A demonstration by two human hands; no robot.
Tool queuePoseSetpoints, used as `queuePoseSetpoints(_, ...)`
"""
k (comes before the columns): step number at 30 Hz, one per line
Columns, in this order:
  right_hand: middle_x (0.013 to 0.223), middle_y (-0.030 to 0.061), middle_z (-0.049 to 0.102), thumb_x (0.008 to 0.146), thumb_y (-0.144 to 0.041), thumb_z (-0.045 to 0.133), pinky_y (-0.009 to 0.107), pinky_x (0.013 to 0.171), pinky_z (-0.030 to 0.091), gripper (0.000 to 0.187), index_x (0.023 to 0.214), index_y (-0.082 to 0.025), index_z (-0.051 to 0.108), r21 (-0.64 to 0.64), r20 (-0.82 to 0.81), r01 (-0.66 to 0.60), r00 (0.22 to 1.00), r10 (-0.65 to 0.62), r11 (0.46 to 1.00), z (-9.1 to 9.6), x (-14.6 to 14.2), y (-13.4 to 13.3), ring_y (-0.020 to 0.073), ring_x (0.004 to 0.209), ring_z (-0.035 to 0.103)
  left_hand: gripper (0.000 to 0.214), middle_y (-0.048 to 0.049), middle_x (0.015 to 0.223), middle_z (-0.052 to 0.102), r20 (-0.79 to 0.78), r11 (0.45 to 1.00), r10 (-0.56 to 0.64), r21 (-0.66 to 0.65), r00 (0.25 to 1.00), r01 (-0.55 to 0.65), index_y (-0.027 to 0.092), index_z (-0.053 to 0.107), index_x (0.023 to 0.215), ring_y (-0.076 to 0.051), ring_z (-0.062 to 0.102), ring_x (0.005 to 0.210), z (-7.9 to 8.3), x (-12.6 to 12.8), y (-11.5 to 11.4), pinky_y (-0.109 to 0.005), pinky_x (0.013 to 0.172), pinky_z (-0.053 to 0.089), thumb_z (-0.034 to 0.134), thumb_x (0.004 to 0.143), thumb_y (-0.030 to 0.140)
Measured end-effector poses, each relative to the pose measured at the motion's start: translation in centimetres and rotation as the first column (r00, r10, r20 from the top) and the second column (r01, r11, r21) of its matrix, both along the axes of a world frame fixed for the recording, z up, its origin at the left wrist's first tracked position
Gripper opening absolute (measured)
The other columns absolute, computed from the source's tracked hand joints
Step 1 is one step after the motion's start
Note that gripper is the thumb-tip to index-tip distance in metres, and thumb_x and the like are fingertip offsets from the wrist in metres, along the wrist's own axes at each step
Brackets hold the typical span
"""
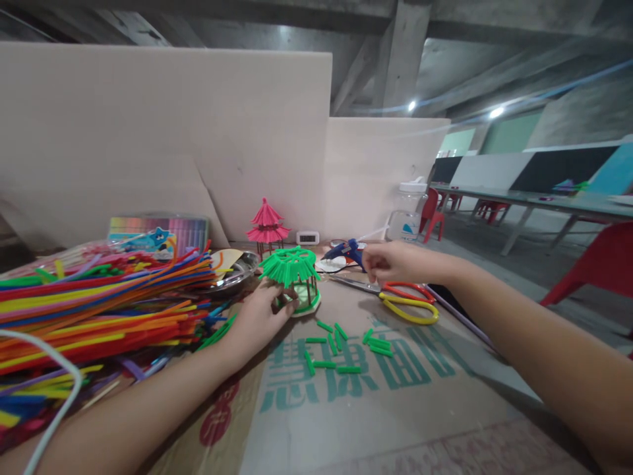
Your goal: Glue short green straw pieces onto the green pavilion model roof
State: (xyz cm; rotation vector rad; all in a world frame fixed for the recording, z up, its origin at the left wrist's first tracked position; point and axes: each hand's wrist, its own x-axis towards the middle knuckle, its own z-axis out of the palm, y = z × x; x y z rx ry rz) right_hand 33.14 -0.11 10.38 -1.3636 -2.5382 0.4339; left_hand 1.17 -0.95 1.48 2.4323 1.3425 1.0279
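My left hand (260, 316) holds the base of a small green pavilion model (294, 277) with a fringed green roof, standing on the cardboard sheet (395, 409). My right hand (390, 262) is closed around the handle of a blue hot glue gun (343, 251) lying just behind the model. Several short green stick pieces (346, 346) lie scattered on the cardboard in front of the model. Scissors (408, 303) with red and yellow handles rest below my right wrist.
A big heap of coloured pipe cleaners (99, 303) fills the left side. A pink pavilion model (267, 227), a small white clock (307, 237) and a metal tray (237, 274) sit near the board wall. A clear jug (408, 214) stands at right; red chairs (598, 264) beyond.
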Motion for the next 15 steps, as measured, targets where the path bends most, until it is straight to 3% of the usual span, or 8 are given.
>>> queuePoseSetpoints(3, 0.087, 0.0009, 0.074, 0.084, -0.027, 0.059, 0.027, 0.071, 0.05, 0.021, 0.103, -0.022, 0.066, -0.127, -0.18, -0.034, 0.984, 0.011, 0.991, 1.1, 0.0, -0.7, 0.0177, 0.078, 0.069, 0.022, -0.0088, 0.096, 0.068, -0.004, 0.999, -0.007, 0.033, 1.0, 0.007, 0.018, 0.069, 0.086, -0.026, 0.063, 0.097, 0.1, 0.0, -0.1, -0.039, 0.089, 0.051, 0.057, 0.088, 0.036)
queuePoseSetpoints(6, 0.085, 0.0012, 0.075, 0.082, -0.033, 0.064, 0.028, 0.071, 0.05, 0.019, 0.097, -0.022, 0.07, -0.165, -0.192, -0.004, 0.981, -0.028, 0.986, 1.9, -0.5, -1.6, 0.0193, 0.079, 0.07, 0.018, -0.0083, 0.095, 0.068, -0.011, 0.999, -0.012, 0.052, 1.0, 0.012, 0.019, 0.07, 0.088, -0.025, 0.063, 0.097, 0.1, 0.0, -0.2, -0.039, 0.089, 0.052, 0.058, 0.087, 0.032)
queuePoseSetpoints(10, 0.074, -0.0007, 0.072, 0.083, -0.03, 0.061, 0.026, 0.064, 0.047, 0.011, 0.078, -0.021, 0.067, -0.084, -0.125, 0.012, 0.992, -0.023, 0.996, 2.4, -1.3, -2.6, 0.0173, 0.071, 0.067, 0.014, -0.0068, 0.092, 0.066, -0.016, 0.997, 0.005, 0.079, 1.0, -0.003, 0.019, 0.068, 0.083, -0.023, 0.063, 0.093, 0.0, 0.1, -0.4, -0.036, 0.086, 0.054, 0.06, 0.087, 0.031)
queuePoseSetpoints(15, 0.072, 0.0016, 0.068, 0.093, -0.042, 0.053, 0.026, 0.056, 0.039, 0.033, 0.072, -0.02, 0.065, 0.071, -0.005, -0.058, 0.998, 0.058, 0.996, 2.5, -2.5, -3.6, 0.0154, 0.063, 0.059, 0.011, -0.0075, 0.097, 0.066, -0.006, 0.993, -0.018, 0.113, 1.0, 0.019, 0.02, 0.066, 0.083, -0.023, 0.063, 0.095, -0.5, 0.1, -0.3, -0.036, 0.087, 0.054, 0.061, 0.088, 0.027)
